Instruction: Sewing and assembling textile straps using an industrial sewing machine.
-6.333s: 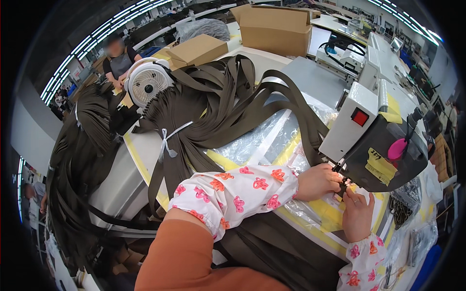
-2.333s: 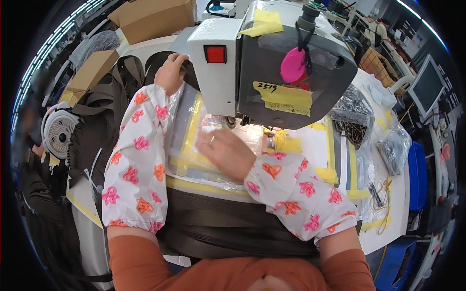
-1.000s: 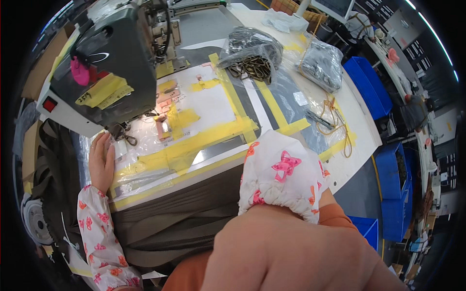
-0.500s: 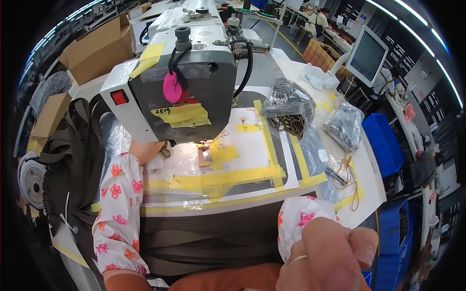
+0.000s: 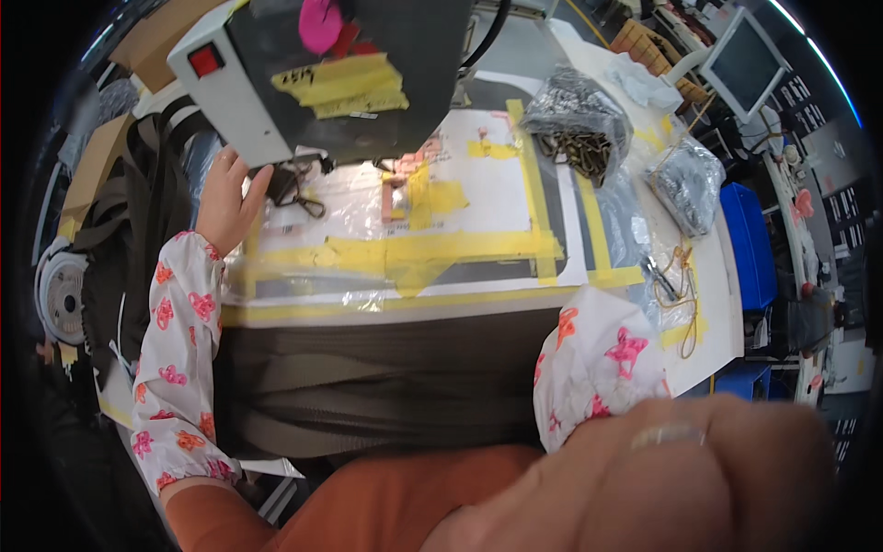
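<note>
My left hand (image 5: 228, 201) rests at the left of the sewing machine head (image 5: 340, 87), its thumb apart from its fingers and nothing visibly held. Just right of its thumb lies a small dark piece with a metal hook-like clip (image 5: 308, 204), partly under the machine. My right hand (image 5: 644, 488) is raised very close to the view, large and blurred. Its ringed fingers are curled; whether anything is inside them is hidden. In front of me, a taped template sheet (image 5: 478, 207) lies under the machine, with a small pinkish fixture (image 5: 394, 198) on it.
Dark webbing straps (image 5: 368, 368) stretch along the front edge and more hang at left. A plastic bag of metal hooks (image 5: 575, 138), a wrapped packet (image 5: 685, 184) and thread snips (image 5: 662, 281) lie at right. Beyond are blue bins (image 5: 747, 239) and a screen (image 5: 747, 69).
My left hand has drawn out from beside the machine, exposing the hook-like clip. My right hand has come lower and closer, with more blur. The view has tipped downward.
</note>
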A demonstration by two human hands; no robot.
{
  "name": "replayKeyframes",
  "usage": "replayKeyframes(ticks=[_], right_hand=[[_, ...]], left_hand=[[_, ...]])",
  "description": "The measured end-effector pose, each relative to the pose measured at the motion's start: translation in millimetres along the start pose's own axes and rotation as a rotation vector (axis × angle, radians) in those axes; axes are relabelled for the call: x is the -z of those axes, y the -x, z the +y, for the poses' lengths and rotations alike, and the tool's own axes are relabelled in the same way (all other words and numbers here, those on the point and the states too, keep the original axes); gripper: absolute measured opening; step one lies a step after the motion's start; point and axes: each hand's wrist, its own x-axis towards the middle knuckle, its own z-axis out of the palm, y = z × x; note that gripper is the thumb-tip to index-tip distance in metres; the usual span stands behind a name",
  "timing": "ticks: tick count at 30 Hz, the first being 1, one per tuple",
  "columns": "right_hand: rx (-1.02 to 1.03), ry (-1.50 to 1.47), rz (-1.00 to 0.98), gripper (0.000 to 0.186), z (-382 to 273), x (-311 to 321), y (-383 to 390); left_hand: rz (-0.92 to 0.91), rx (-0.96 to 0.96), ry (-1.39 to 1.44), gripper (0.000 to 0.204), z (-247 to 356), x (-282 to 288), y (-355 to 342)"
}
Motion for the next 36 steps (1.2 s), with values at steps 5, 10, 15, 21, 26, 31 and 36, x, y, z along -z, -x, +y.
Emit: replayKeyframes(ticks=[5, 10, 15, 21, 26, 31, 36], right_hand=[[0.005, -0.04, -0.088, 0.055, 10.0, -6.2, -9.2], [-0.074, 0.037, -0.088, 0.057, 10.5, 6.7, -7.1], [-0.496, 0.503, 0.255, 0.027, 37.9, 35.1, 21.8], [-0.853, 0.756, 0.095, 0.018, 104.1, 28.2, 64.7], [-0.922, 0.471, 0.037, 0.019, 112.4, 29.3, 62.0], [-1.05, 0.453, -0.07, 0.031, 113.3, 35.2, 53.5], [-0.91, 0.611, 0.129, 0.028, 108.4, 65.8, 59.7]], left_hand=[[-0.446, -0.058, 0.217, 0.017, 76.7, 36.6, 55.6], [-0.498, -0.03, 0.247, 0.018, 96.7, 42.1, 83.9], [-0.485, 0.013, 0.29, 0.017, 91.5, 41.5, 89.9], [-0.495, 0.089, 0.367, 0.014, 92.5, 34.7, 94.7], [-0.531, 0.108, 0.43, 0.016, 88.6, 41.3, 93.3], [-0.508, 0.116, 0.473, 0.018, 85.7, 33.6, 94.2], [0.011, 0.309, 0.161, 0.027, 46.2, 67.9, 62.0]])
